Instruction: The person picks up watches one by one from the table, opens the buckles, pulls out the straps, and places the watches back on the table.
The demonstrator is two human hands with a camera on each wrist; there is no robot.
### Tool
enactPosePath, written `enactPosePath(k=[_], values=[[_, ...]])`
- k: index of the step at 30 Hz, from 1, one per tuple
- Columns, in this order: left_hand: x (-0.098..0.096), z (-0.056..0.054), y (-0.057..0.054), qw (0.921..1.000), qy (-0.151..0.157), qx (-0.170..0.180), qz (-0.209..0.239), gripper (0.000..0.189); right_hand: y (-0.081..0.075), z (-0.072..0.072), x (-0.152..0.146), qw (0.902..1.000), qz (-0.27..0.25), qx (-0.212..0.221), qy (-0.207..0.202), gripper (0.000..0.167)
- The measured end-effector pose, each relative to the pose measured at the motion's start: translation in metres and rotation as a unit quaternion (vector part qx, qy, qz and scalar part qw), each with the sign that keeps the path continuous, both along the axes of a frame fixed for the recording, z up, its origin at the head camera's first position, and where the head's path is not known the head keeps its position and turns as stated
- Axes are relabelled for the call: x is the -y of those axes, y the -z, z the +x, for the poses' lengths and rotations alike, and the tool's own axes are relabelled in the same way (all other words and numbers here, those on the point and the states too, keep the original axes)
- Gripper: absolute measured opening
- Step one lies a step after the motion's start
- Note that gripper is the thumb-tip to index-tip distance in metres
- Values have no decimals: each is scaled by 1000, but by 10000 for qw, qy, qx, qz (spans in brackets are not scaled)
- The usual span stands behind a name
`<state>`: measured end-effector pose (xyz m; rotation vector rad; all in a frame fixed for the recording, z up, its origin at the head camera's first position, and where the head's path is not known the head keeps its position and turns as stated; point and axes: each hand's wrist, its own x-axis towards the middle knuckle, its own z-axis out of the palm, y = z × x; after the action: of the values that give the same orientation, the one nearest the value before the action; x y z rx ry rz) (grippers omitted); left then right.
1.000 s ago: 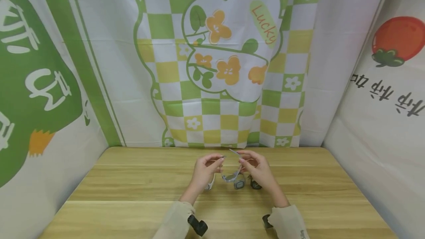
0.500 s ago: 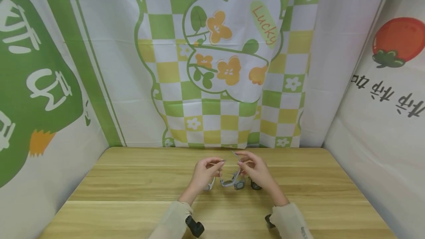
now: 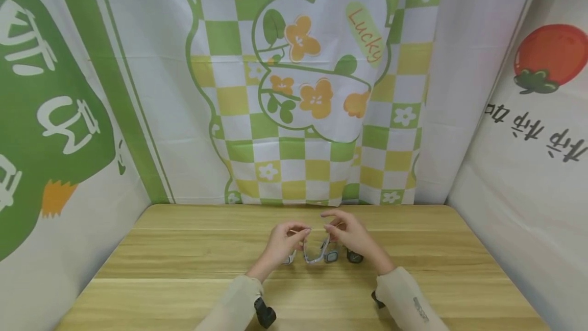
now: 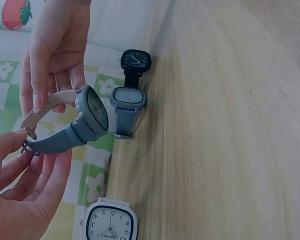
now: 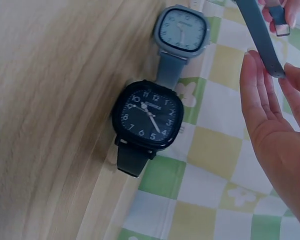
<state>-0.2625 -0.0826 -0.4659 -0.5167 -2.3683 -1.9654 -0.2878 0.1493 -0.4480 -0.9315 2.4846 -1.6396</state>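
Between both hands hangs a grey-blue wristwatch (image 4: 92, 112), its strap undone and bent into a loop, the square case lowest in the head view. At the buckle end, my left hand (image 3: 282, 241) pinches the strap between thumb and fingers. My right hand (image 3: 352, 231) holds the tip of the other strap half (image 5: 262, 42), the one with holes, at its fingertips; its index finger is stretched out. In the left wrist view the two strap ends come close together near the left thumb. Behind the held watch, a second blue-grey watch (image 5: 182, 31) stands on the table.
A black watch (image 5: 148, 116) stands to the right of the standing blue-grey one. On the left is a white square watch (image 4: 110, 224), partly behind my left hand in the head view. The wooden table (image 3: 184, 259) meets a checkered cloth (image 3: 294, 167) at its back edge.
Both hands have lowered a little with the watch. My right hand has shifted slightly left, and the strap tip that stuck up above its fingers no longer shows there.
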Motion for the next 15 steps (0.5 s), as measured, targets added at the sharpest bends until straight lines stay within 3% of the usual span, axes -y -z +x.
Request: enactPosePath(k=[5,15], values=[[1,-4,2,9996,44,-88,-259,23,4,-7,4,9997,112,117,-199,35],[2,-5,3,9990,56,-141,-421,23,7,-16,6,9985,326,386,-221,34]])
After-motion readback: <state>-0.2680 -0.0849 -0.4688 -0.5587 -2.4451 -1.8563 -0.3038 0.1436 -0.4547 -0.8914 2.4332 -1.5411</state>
